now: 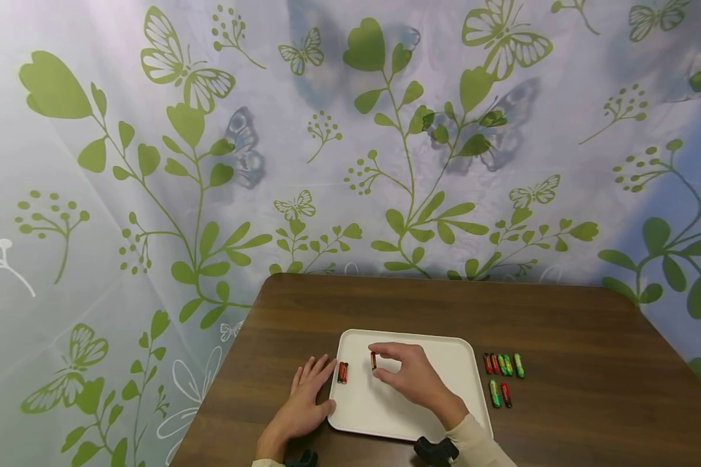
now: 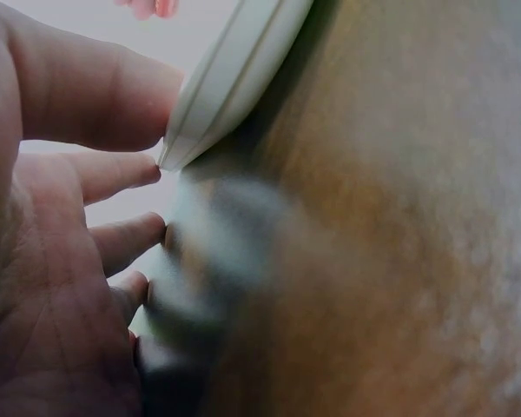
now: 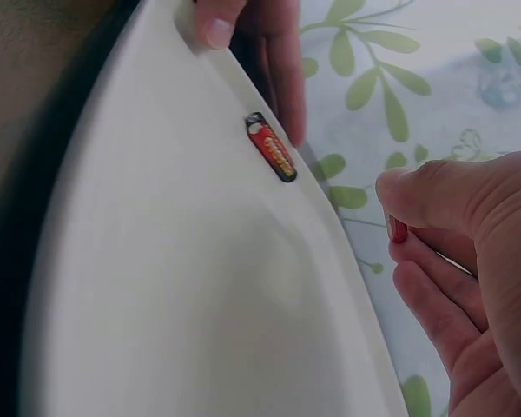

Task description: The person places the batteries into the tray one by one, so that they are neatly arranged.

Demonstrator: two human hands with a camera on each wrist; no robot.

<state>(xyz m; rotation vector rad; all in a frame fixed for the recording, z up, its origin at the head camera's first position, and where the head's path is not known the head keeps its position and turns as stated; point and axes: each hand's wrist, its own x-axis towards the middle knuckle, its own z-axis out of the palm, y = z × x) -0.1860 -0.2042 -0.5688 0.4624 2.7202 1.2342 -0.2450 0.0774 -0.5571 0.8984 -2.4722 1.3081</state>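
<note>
My right hand (image 1: pixel 415 376) is over the white tray (image 1: pixel 385 412) and pinches a red and black battery (image 1: pixel 373 360) between thumb and fingertips, one end toward each. In the right wrist view only a bit of this battery (image 3: pixel 398 230) shows past the thumb. Two red and black batteries (image 1: pixel 343 373) lie side by side near the tray's left rim. With fingers extended, my left hand (image 1: pixel 305 405) lies along the tray's left side. The left wrist view has its thumb and fingertips at the tray rim (image 2: pixel 234 78).
Right of the tray, on the brown wooden table (image 1: pixel 584 363), several red and green batteries (image 1: pixel 505 364) stand in a row. Nearer me lie one green battery (image 1: pixel 494 394) and one red battery (image 1: pixel 506 395). A leaf-patterned curtain (image 1: pixel 327 162) hangs behind the table.
</note>
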